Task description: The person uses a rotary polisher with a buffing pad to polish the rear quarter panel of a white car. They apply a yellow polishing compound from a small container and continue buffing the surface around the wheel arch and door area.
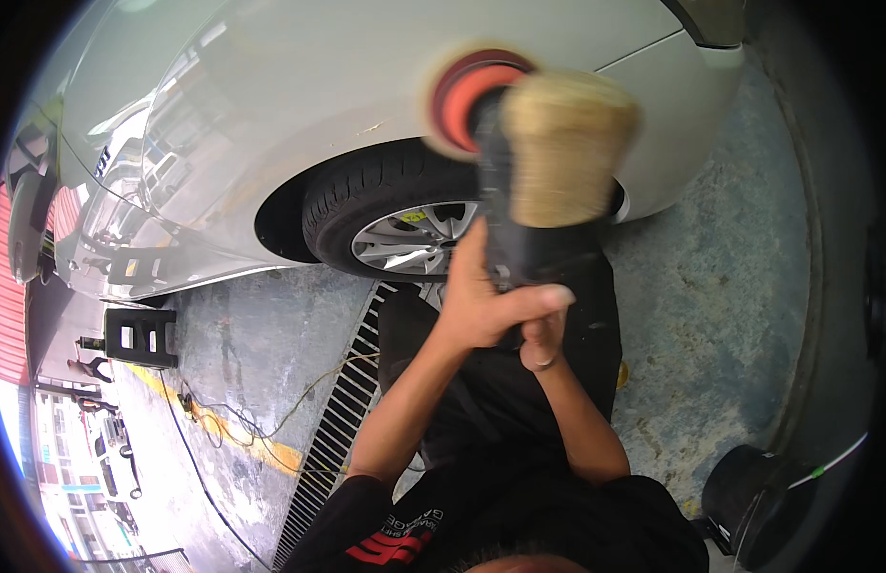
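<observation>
A black power polisher with a tan, fuzzy-looking cover over its head is in front of me, blurred by motion. Its red round backing plate with a pad lies against the pale car body panel, just above the wheel arch. My left hand wraps round the polisher's black body, thumb stretched across to the right. Close below that thumb, my right hand is closed at the rear end of the tool; its fingers are partly hidden. A small yellowish mark shows on the panel left of the pad.
Under the panel is a wheel with silver spokes, partly covered by the tool. A slotted floor drain runs beside my legs. A black stool and loose cables are at the left. A black round object stands lower right.
</observation>
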Motion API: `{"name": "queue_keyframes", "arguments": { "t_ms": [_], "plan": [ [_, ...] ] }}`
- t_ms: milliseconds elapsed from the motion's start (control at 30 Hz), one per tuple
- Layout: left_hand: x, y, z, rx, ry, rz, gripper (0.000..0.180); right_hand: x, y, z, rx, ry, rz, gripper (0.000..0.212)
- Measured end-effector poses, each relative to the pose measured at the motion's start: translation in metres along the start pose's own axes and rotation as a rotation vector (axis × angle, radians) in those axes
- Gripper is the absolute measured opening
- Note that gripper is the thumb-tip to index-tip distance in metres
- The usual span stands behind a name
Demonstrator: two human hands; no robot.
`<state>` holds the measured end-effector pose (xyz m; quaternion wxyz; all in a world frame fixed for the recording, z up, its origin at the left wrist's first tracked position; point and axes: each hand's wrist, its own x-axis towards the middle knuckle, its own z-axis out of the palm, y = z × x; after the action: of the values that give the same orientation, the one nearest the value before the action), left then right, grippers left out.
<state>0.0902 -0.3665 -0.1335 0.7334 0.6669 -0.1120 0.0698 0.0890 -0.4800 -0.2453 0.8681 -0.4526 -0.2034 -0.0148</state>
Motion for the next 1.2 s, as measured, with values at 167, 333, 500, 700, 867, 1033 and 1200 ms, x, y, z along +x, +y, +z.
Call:
{"name": "queue_keyframes", "arguments": {
  "t_ms": [167,333,500,700,867,1033,1200],
  "plan": [
    [0.012,0.008,0.024,0.144,-0.050,-0.051,0.081,-0.005,0.022,-0.008,-0.001,0.169,-0.153,0.098],
    [-0.017,-0.017,-0.034,0.008,0.068,0.032,0.081,0.011,0.009,0.021,0.043,-0.147,-0.016,0.092],
    [-0.026,-0.009,-0.062,-0.268,0.174,0.224,0.116,0.037,-0.004,0.054,-0.247,-0.347,-0.064,0.087],
    [-0.024,-0.015,-0.039,-0.299,0.158,0.169,0.107,0.031,-0.011,0.034,-0.265,-0.280,-0.097,0.089],
    [-0.004,-0.017,0.004,0.075,0.024,-0.027,0.094,-0.006,0.020,-0.012,-0.072,0.016,-0.083,0.089],
    [0.000,-0.034,-0.011,0.147,-0.015,0.006,0.100,-0.003,0.074,-0.017,-0.040,0.053,-0.176,0.088],
    [-0.031,-0.070,-0.121,0.076,0.000,0.095,0.100,0.031,0.085,0.047,0.037,-0.244,-0.086,0.107]
  ]
}}
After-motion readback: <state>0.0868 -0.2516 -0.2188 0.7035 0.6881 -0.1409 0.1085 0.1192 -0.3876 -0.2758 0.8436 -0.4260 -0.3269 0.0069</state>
